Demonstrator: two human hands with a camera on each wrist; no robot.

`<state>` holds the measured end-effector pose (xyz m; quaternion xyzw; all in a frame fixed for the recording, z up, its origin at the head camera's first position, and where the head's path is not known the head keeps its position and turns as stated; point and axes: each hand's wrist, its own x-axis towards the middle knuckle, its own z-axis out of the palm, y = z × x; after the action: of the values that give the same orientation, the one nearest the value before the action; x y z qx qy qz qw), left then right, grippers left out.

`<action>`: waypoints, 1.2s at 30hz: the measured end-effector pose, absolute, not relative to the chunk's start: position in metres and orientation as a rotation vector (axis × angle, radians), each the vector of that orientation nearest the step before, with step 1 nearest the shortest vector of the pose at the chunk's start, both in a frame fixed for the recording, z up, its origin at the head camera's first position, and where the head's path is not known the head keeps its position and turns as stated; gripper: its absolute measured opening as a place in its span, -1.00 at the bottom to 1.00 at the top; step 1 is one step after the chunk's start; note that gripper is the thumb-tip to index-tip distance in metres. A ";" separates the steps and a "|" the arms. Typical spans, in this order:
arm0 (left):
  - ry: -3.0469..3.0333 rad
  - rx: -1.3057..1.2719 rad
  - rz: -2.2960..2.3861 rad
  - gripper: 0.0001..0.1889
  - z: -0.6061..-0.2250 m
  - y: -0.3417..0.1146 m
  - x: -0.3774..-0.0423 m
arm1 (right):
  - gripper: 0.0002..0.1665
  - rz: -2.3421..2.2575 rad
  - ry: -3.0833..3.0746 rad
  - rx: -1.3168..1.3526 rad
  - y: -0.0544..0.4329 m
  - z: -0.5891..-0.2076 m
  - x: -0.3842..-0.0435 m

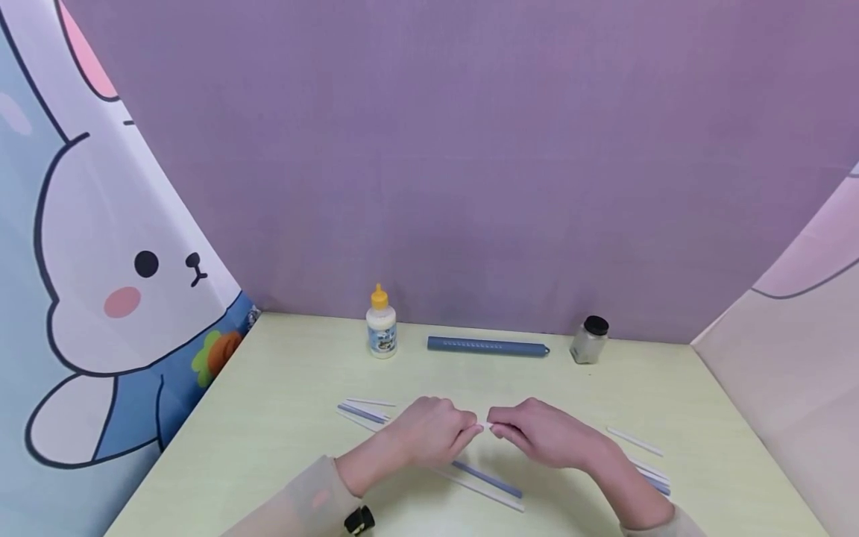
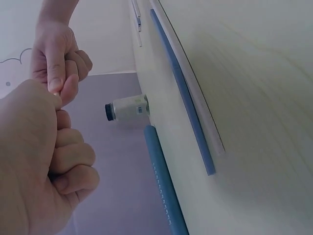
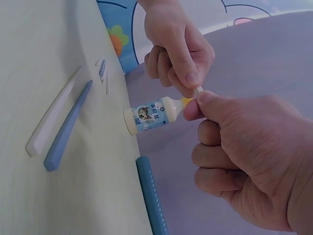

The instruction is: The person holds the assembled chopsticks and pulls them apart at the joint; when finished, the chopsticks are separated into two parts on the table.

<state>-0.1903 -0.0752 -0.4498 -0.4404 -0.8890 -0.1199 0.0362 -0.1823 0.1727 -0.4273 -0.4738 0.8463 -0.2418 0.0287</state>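
Note:
Over the middle of the table my left hand (image 1: pixel 436 431) and right hand (image 1: pixel 546 432) meet almost tip to tip. Between them shows a short bit of a thin white strip (image 3: pixel 199 90), pinched from both sides by thumb and index finger. The rest of it is hidden in the hands. The other fingers of both hands are curled in. Below the hands, on the table, a blue strip (image 2: pixel 188 100) and a white strip (image 3: pixel 51 117) lie side by side. Their far ends pass behind the left hand in the head view.
Thin white and blue strips (image 1: pixel 362 410) lie left of the hands; another group (image 1: pixel 651 477) lies at the right. Along the back stand a yellow-capped glue bottle (image 1: pixel 382 330) and a black-lidded jar (image 1: pixel 589 341), with a blue rod bearing pale markings (image 1: pixel 486 346) between them.

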 end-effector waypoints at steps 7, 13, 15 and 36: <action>-2.763 -1.318 -0.347 -0.53 -0.452 -0.073 -0.190 | -0.68 -0.752 2.598 -1.412 0.174 -0.428 -0.182; -2.742 -1.371 -0.325 -0.53 -0.453 -0.076 -0.188 | -0.68 -0.749 2.581 -1.470 0.174 -0.430 -0.183; -2.739 -1.362 -0.313 -0.54 -0.452 -0.076 -0.187 | -0.68 -0.750 2.579 -1.471 0.174 -0.430 -0.182; -2.712 -1.331 -0.210 -0.52 -0.441 -0.074 -0.181 | -0.64 -0.799 2.464 -1.484 0.179 -0.414 -0.183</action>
<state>-0.1812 -0.0741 -0.4406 -0.4388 -0.8941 -0.0691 0.0569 -0.1831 0.1788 -0.4144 -0.4957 0.8228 -0.2668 0.0780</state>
